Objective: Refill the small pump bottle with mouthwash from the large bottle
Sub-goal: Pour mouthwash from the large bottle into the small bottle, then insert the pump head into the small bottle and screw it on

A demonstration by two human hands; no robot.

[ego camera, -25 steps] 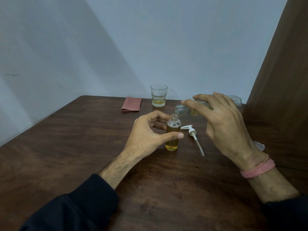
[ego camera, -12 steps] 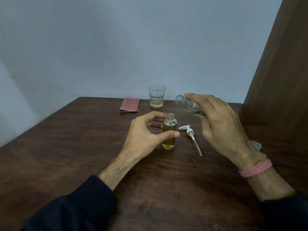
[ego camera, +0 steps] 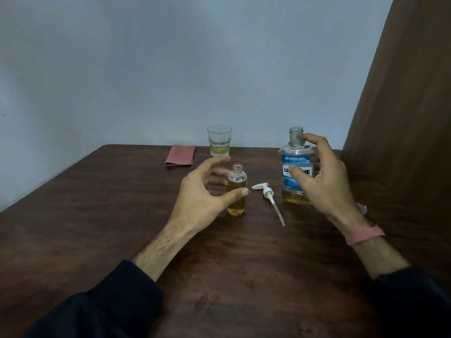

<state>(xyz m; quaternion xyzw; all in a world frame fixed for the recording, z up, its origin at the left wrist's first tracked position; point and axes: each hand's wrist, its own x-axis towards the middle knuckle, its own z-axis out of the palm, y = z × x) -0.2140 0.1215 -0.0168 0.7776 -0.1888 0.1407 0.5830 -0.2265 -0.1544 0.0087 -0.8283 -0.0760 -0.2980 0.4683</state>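
Left grip (ego camera: 207,191) cups loosely, fingers spread wide, around the uncapped small pump bottle (ego camera: 236,191), thumb tip at its side, holding nothing firmly. Right grip (ego camera: 322,176) hangs relaxed just off the Listerine mouthwash bottle (ego camera: 294,167), which stands upright and uncapped on the desk (ego camera: 122,215); its blue label reads "LIS…NE". Between both grips lies the pump head (ego camera: 267,193). A careless brush from either grip could tip an open bottle and spill.

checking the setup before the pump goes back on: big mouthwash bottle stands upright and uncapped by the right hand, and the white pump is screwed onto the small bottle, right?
Not quite. The head view shows the white pump lying loose on the table between the two bottles; the small bottle has an open neck. The big mouthwash bottle does stand upright and uncapped by the right hand.
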